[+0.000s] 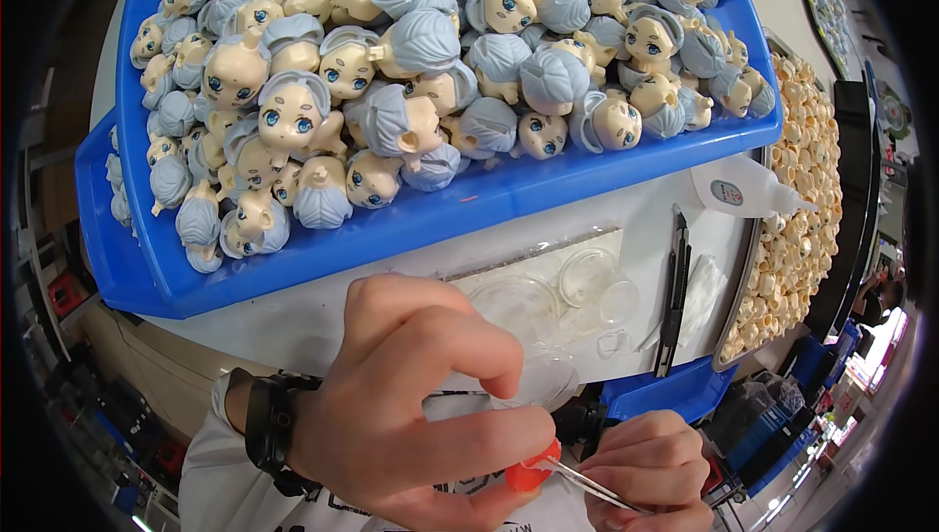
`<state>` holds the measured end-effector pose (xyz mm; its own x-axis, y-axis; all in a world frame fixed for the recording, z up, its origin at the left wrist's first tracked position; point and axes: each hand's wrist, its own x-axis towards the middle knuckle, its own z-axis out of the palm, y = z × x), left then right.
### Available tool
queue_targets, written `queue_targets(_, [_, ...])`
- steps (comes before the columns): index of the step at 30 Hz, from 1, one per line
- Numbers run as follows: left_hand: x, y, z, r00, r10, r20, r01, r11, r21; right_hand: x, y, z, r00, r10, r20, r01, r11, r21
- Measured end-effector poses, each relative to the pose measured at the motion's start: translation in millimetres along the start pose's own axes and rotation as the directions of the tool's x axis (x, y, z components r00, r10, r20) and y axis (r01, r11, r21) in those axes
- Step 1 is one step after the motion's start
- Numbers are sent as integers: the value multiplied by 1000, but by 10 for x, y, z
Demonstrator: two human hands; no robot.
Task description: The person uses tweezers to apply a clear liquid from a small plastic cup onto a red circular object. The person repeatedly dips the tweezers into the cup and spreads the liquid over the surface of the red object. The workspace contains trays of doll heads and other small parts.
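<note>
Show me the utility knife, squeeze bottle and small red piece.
Utility knife [672, 302]: head view, middle of its black handle.
Squeeze bottle [757, 190]: head view, on its white body.
Small red piece [525, 478]: head view, on its exposed lower side.

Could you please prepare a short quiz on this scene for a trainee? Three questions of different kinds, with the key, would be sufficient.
1. Open question: Which tool does the right hand hold to the small red piece in the grip of the left hand?
2. True or false: The black utility knife lies inside the large blue bin.
3. Fill in the missing words: The doll heads in the bin have ____ hair.

Key:
1. Metal tweezers.
2. False; it lies on the white table.
3. Pale blue.
</note>
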<state>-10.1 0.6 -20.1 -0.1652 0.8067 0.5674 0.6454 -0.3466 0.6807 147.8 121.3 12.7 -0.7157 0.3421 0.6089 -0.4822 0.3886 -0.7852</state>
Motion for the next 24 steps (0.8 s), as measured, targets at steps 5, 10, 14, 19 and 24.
queue_targets(5, [252, 159, -163, 961, -197, 196, 197, 980, 17, -87, -28, -98, 992, 43, -121, -38, 999, 39])
queue_targets(10, [28, 15, -7, 1000, -14, -4, 14, 1000, 0, -16, 46, -57, 1000, 6, 8, -6, 997, 75])
queue_targets(14, [19, 17, 11, 1000, -25, -7, 25, 1000, -11, 4, 55, -60, 998, 15, 66, -20, 996, 85])
queue_targets(19, [-11, -40, -36, 998, 18, 52, -20, 999, 46, 7, -16, -51, 996, 42, 85, -44, 999, 21])
queue_targets(24, [8, 11, -25, 999, -43, 25, 41, 998, 50, -64, 44, -38, 999, -20, 39, 19, 1000, 18])
